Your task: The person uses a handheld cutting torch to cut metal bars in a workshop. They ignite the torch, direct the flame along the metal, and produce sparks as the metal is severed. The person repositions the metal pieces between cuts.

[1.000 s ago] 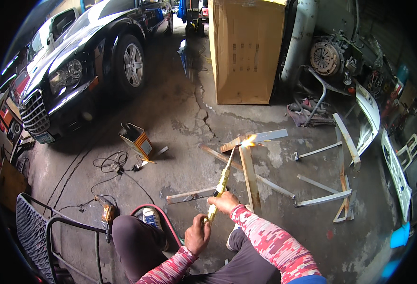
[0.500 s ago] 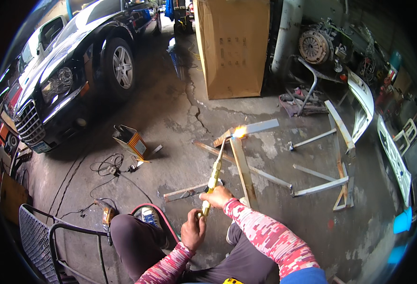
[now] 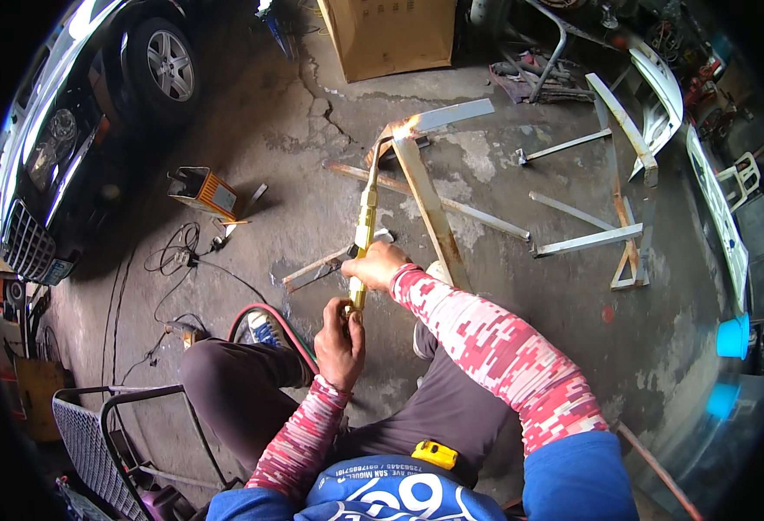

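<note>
A brass gas torch (image 3: 366, 221) points away from me, its thin bent nozzle reaching the corner of a metal frame. My right hand (image 3: 377, 264) is wrapped around the torch body. Closer to me, my left hand (image 3: 341, 346) is closed on the torch's rear end, by its valve knobs. At the corner, a bright orange-white glow lies where a grey metal bar (image 3: 457, 115) meets a rusty long bar (image 3: 428, 204). A red hose (image 3: 288, 323) curves on the floor beside my left shoe; its join to the torch is hidden.
A square tin can (image 3: 212, 196) and tangled black cables (image 3: 181, 253) lie at left, near a dark car (image 3: 78, 165). Welded metal bars (image 3: 589, 240) lie at right. A cardboard box (image 3: 391, 39) stands at the back. A mesh-backed chair (image 3: 87, 443) is at lower left.
My view has tipped downward, so the scene sits higher and my blue shirt shows. The flame at the corner looks smaller. Both hands keep their hold on the torch.
</note>
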A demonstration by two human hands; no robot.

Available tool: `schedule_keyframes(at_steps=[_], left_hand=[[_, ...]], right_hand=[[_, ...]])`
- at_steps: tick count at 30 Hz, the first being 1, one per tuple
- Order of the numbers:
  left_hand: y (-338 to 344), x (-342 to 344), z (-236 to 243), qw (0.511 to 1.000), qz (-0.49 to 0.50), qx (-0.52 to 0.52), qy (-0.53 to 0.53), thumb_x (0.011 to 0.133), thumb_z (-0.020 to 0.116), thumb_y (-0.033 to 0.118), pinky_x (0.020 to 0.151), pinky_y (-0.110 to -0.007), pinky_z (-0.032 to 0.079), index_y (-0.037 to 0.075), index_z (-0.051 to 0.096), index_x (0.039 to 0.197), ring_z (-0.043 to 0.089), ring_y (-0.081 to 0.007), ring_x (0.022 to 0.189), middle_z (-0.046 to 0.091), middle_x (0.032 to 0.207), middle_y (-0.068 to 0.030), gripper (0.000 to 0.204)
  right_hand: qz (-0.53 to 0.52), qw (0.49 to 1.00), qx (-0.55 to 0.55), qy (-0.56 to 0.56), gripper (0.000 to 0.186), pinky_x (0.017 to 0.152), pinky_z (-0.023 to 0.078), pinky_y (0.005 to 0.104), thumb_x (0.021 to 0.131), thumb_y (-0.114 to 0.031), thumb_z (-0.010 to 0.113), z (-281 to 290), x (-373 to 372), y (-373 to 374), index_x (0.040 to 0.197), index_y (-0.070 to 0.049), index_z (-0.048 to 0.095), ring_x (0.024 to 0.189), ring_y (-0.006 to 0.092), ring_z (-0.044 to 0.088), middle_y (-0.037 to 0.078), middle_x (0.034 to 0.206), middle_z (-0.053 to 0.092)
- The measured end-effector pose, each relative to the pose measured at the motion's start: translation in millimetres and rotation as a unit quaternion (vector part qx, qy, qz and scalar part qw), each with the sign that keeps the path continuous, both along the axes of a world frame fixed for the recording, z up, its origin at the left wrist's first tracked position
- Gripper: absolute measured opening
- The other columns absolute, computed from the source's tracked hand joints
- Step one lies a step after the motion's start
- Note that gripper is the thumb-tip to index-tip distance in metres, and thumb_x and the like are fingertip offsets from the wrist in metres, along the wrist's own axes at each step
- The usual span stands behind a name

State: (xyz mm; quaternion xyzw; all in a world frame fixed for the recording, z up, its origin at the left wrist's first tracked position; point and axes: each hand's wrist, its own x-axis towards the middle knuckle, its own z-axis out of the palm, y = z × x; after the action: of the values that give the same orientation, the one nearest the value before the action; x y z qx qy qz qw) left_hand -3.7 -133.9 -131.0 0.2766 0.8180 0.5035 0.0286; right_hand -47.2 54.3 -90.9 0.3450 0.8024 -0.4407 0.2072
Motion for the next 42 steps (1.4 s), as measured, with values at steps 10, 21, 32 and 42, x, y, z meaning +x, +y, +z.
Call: schedule_keyframes(at_steps=[10, 21, 32, 42], left_hand=[[0, 1, -3, 1.000, 0.001, -0.014, -0.003, 0.098, 0.060, 0.006, 0.068, -0.047, 0.055, 0.005, 0.053, 0.127, 0.071, -0.0434, 0.081, 0.069, 0.093, -0.0243, 0.030], [1, 2, 0, 1.000, -0.001, -0.006, -0.016, 0.099, 0.059, 0.007, 0.071, -0.043, 0.055, 0.002, 0.054, 0.125, 0.071, -0.0406, 0.082, 0.068, 0.094, -0.0228, 0.027], [2, 2, -1, 1.000, -0.002, -0.013, -0.017, 0.099, 0.059, 0.007, 0.072, -0.043, 0.055, 0.002, 0.055, 0.125, 0.071, -0.0410, 0.082, 0.067, 0.095, -0.0229, 0.027], [3, 3, -1, 1.000, 0.004, -0.010, -0.020, 0.099, 0.059, 0.007, 0.070, -0.043, 0.055, 0.002, 0.054, 0.126, 0.071, -0.0415, 0.081, 0.068, 0.093, -0.0229, 0.028]], right_hand=[[-0.009, 1.000, -0.024, -0.016, 0.057, 0.096, 0.056, 0.0389, 0.078, -0.051, 0.070, -8, -2, 2, 0.112, -0.007, 0.077, 0.108, 0.0303, 0.073, 0.018, 0.114, 0.076], [-0.037, 0.998, -0.022, 0.040, 0.037, 0.050, 0.049, 0.0312, 0.076, -0.043, 0.073, -29, -2, 3, 0.074, -0.006, 0.072, 0.050, 0.0162, 0.061, 0.005, 0.059, 0.063], [-0.025, 0.999, -0.042, 0.004, 0.041, 0.076, 0.053, 0.0356, 0.077, -0.044, 0.071, -24, -3, 5, 0.094, -0.007, 0.075, 0.082, 0.0243, 0.069, 0.012, 0.090, 0.072], [-0.020, 0.999, -0.045, -0.022, 0.049, 0.090, 0.058, 0.0377, 0.076, -0.046, 0.069, -17, -2, 5, 0.104, -0.007, 0.078, 0.098, 0.0292, 0.075, 0.017, 0.106, 0.077]])
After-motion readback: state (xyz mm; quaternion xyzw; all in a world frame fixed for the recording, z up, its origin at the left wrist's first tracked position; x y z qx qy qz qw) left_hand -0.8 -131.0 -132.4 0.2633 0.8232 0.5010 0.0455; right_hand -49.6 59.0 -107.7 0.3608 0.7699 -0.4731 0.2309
